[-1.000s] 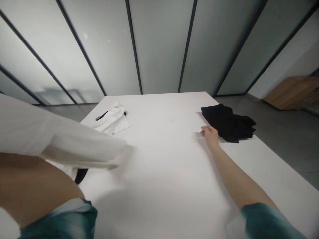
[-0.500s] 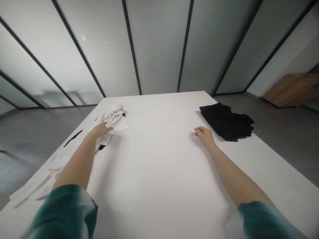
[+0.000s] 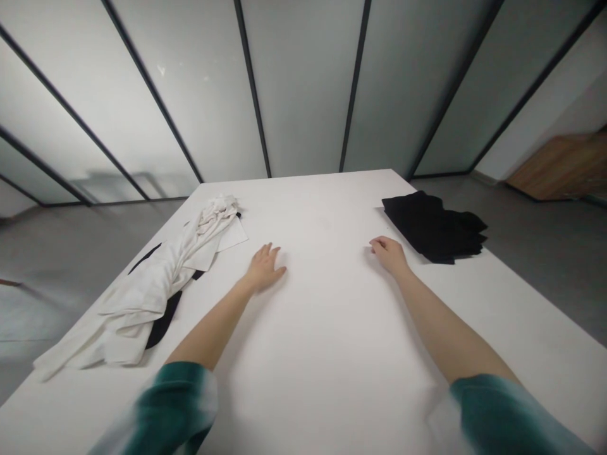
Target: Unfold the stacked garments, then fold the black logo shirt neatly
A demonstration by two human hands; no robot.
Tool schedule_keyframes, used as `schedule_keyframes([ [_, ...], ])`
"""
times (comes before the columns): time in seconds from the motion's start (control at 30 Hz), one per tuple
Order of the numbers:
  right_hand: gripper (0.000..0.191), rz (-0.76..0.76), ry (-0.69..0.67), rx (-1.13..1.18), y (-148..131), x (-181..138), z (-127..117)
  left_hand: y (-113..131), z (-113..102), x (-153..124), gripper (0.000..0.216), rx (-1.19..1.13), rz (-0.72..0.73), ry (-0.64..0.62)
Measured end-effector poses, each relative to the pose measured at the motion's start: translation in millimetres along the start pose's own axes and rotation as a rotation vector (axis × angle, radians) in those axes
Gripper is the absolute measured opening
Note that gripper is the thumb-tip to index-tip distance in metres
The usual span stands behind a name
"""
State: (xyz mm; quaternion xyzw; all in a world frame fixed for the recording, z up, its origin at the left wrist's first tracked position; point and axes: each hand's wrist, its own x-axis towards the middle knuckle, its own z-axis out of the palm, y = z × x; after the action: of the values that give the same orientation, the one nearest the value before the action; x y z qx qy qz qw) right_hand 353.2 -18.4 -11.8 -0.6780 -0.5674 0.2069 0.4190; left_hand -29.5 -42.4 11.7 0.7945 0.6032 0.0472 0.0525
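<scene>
My left hand [image 3: 265,268] is over the middle-left of the white table [image 3: 322,341], fingers spread and holding nothing. To its left lies a long, crumpled heap of white cloth [image 3: 165,265], with pieces of black cloth [image 3: 164,321] showing from under it. My right hand [image 3: 389,254] rests low over the table on the right, its fingers curled and pressed together; whatever they hold, if anything, is hidden. Just beyond and right of it lies a flat stack of black cloth pieces [image 3: 431,227], apart from the hand.
Frosted glass panels [image 3: 303,88] with dark frames stand behind the table's far edge. A wooden piece of furniture [image 3: 559,165] is at the far right. Grey floor [image 3: 61,253] shows on both sides of the table.
My left hand has moved right, away from the white cloth heap, to the bare tabletop, and its fingers are spread. My right hand has stayed almost in place.
</scene>
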Motion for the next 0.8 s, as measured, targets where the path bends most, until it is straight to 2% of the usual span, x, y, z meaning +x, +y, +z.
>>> schedule_keyframes([
  [0.07,0.025,-0.008,-0.001,0.005,0.8,-0.7,1.2,24.8,9.6,8.9,0.063,-0.011,0.042,-0.037],
  [0.13,0.025,-0.024,0.010,0.001,1.4,-1.2,1.8,37.0,16.3,14.5,0.058,-0.015,0.045,-0.004],
  [0.2,0.026,-0.022,0.075,-0.034,0.7,-1.1,0.0,38.9,20.6,17.1,0.055,-0.020,0.041,0.038],
  [0.27,0.030,0.015,0.205,-0.112,-1.8,0.5,-6.3,35.5,23.2,18.0,0.055,-0.030,0.048,0.054],
  [0.37,0.035,0.056,0.396,-0.276,-6.5,6.9,-25.2,30.7,24.4,18.5,0.055,-0.049,0.058,0.072],
  [0.43,0.037,0.064,0.442,-0.404,-7.4,13.0,-41.3,30.5,23.9,18.7,0.054,-0.055,0.058,0.076],
  [0.5,0.039,0.094,0.411,-0.562,-4.6,19.2,-56.8,32.1,22.8,18.6,0.053,-0.050,0.054,0.068],
  [0.67,0.052,0.158,0.124,-0.913,12.0,29.5,-84.5,35.2,20.8,17.7,0.054,-0.040,0.042,0.062],
  [0.73,0.046,0.128,0.098,-0.934,15.2,32.7,-93.2,35.5,20.7,17.3,0.053,-0.045,0.045,0.072],
  [0.8,0.042,0.152,0.155,-0.873,12.5,37.6,-102.9,35.6,20.8,17.1,0.052,-0.055,0.046,0.082],
])
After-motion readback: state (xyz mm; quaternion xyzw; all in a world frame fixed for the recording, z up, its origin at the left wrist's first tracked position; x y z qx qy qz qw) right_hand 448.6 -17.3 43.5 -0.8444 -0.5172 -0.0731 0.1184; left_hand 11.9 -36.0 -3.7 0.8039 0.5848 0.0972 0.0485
